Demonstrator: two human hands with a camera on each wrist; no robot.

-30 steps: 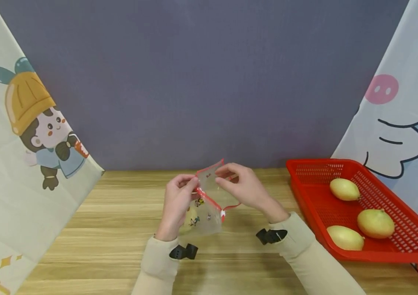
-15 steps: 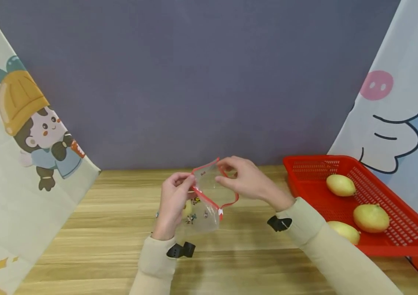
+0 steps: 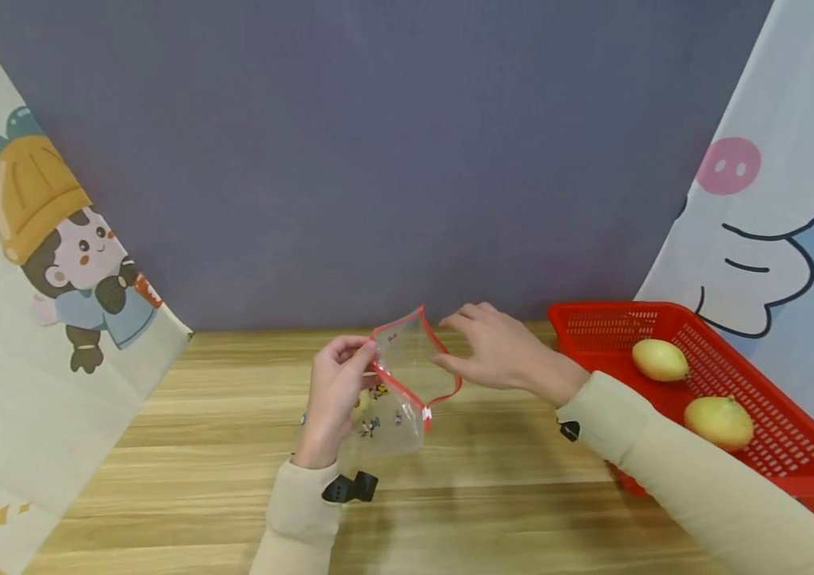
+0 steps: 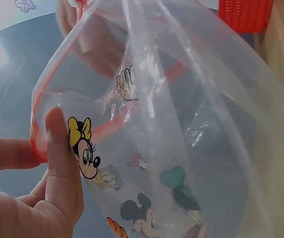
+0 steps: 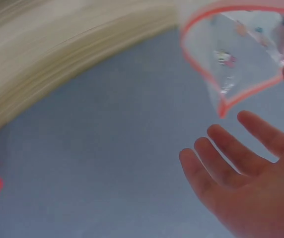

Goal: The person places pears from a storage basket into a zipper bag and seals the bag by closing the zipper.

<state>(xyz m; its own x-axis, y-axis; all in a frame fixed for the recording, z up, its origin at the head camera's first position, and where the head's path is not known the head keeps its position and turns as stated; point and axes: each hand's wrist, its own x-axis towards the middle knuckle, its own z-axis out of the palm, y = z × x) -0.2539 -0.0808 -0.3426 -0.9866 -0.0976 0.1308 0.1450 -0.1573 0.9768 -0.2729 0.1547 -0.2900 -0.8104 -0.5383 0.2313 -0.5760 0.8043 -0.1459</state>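
Frame centre: left hand (image 3: 335,391) pinches red zip rim of limp, light, slippery zip bag (image 3: 395,399); right hand (image 3: 503,355) spread, empty; best gripped at stiffer rim.

Bare surface (image 3: 234,447) lies open at 9 o'clock of the bag (image 3: 395,399); at 3 o'clock, the red basket (image 3: 593,327) blocks passage.

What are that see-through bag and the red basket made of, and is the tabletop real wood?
The bag, pinched by the left hand, looks like thin, glossy clear plastic film: it creases, glints and shows printed cartoons, with a red zip edge. The basket seems to be rigid moulded plastic, a uniform red with a perforated grid. The tabletop shows wood grain, but whether it is solid wood or laminate cannot be told.
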